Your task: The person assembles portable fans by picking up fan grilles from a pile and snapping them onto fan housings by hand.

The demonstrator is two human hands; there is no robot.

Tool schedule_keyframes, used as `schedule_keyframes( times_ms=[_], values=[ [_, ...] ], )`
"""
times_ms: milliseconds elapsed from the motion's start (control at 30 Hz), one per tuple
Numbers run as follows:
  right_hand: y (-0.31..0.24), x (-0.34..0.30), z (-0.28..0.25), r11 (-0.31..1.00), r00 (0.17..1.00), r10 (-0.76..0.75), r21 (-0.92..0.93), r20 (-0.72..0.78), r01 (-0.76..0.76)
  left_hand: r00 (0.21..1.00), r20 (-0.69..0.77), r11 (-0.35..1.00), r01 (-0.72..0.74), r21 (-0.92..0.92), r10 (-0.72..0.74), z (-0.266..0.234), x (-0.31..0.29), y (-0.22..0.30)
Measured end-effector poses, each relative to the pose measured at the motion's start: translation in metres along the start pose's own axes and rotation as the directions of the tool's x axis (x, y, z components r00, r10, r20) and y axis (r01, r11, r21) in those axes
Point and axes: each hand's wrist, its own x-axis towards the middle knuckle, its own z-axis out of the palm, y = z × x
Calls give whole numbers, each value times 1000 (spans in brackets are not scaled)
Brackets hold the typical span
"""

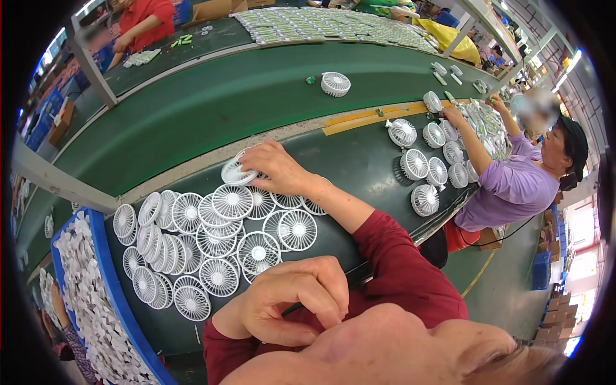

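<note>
My right hand (pixel 276 168), at the end of a dark red sleeve, closes its fingers on a round white fan grille (pixel 232 174) near the far edge of the dark green table. Below and left of it lie many more white fan grilles (pixel 218 277), overlapping in loose piles. My left hand (pixel 295 300) is raised close to the camera, in front of the nearest grilles. Its fingers are curled together, and whatever they may hold is hidden. The grille (pixel 297 231) between the two hands lies flat on others.
A blue-rimmed bin (pixel 106 276) of small white parts stands at the left. Beyond the table runs a green conveyor belt (pixel 212 99) carrying a white fan head (pixel 335 84). On the right, a co-worker in a purple top (pixel 513 183) handles parts beside several assembled fan heads (pixel 415 165).
</note>
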Motion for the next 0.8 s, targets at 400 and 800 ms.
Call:
schedule_keyframes(
  times_ms=[400, 800],
  values=[
    [69, -3, -56, 783, 814, 530, 505, -236, -363, 990, 23, 990, -141, -19, 142, -3, 3, 1],
    [95, -37, -69, 773, 816, 557, -263, -158, -578, 992, -53, 994, -113, -8, 112, -3, -5, 1]
  ],
)
